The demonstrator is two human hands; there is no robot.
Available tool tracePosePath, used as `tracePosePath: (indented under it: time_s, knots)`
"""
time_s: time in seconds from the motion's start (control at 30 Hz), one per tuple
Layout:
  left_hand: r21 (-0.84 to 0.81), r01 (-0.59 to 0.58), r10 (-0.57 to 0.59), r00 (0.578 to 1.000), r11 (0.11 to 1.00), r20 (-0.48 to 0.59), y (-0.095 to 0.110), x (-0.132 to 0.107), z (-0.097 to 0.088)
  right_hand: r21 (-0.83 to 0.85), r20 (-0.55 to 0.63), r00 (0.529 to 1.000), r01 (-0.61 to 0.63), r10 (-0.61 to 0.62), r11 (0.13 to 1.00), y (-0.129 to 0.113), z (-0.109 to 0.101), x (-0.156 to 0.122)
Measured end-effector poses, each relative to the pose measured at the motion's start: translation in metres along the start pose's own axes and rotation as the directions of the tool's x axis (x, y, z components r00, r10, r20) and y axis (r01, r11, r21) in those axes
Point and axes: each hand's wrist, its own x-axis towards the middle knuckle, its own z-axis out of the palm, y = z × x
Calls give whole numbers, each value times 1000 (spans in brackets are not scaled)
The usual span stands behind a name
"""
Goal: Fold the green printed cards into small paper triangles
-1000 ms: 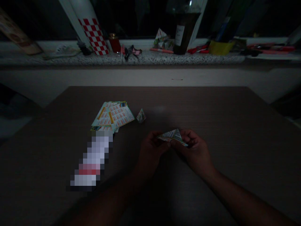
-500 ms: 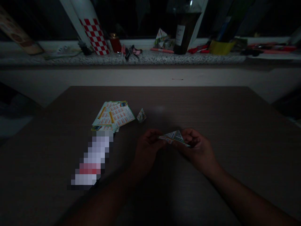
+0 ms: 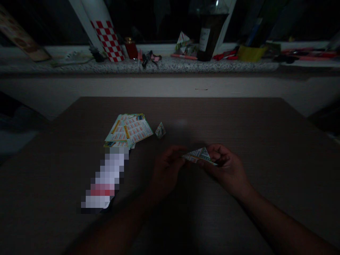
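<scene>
A printed paper folded into a triangle (image 3: 198, 154) is held up between my two hands, above the dark wooden table. My left hand (image 3: 168, 166) pinches its left corner between thumb and fingers. On the other side, my right hand (image 3: 225, 164) grips the lower right part, thumb in front and fingers curled behind. Beyond my left hand stands a small folded paper piece (image 3: 160, 130). Beside that piece lies a fanned stack of printed paper sheets (image 3: 132, 129) with rows of red and white boxes.
A pixelated long object (image 3: 108, 180) lies left of my left arm. Along the granite windowsill (image 3: 164, 66) stand a red-checkered cylinder (image 3: 107, 40), a small red bottle (image 3: 131, 48), a dark bottle (image 3: 208, 39), a folded paper model (image 3: 183, 42) and a yellow holder (image 3: 251, 53).
The folded paper has shifted slightly right with my right hand. My left thumb has drawn back toward the paper's left tip, baring more of its front.
</scene>
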Motion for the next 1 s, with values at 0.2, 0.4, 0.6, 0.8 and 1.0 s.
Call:
tracePosePath:
  time_s: [0.2, 0.4, 0.6, 0.8, 1.0]
  knots:
    - [70, -23, 20, 999, 997, 47, -2, -4, -5, 20, 5, 1000, -15, 15, 1000, -1, -3, 0]
    - [44, 8, -8, 1000, 999, 6, 1, -6, -1, 30, 23, 999, -34, 33, 999, 0, -5, -1]
    - [53, -53, 54, 998, 997, -11, 0, -4, -2, 35, 29, 999, -17, 16, 999, 0, -5, -1]
    - [174, -99, 98, 995, 980, 17, -2, -6, -7, -8, 6, 1000, 5, -5, 1000, -2, -7, 0]
    - [469, -304, 344, 939, 829, 1, 1, -11, -9, -18, -23, 999, 38, -39, 999, -3, -8, 0]
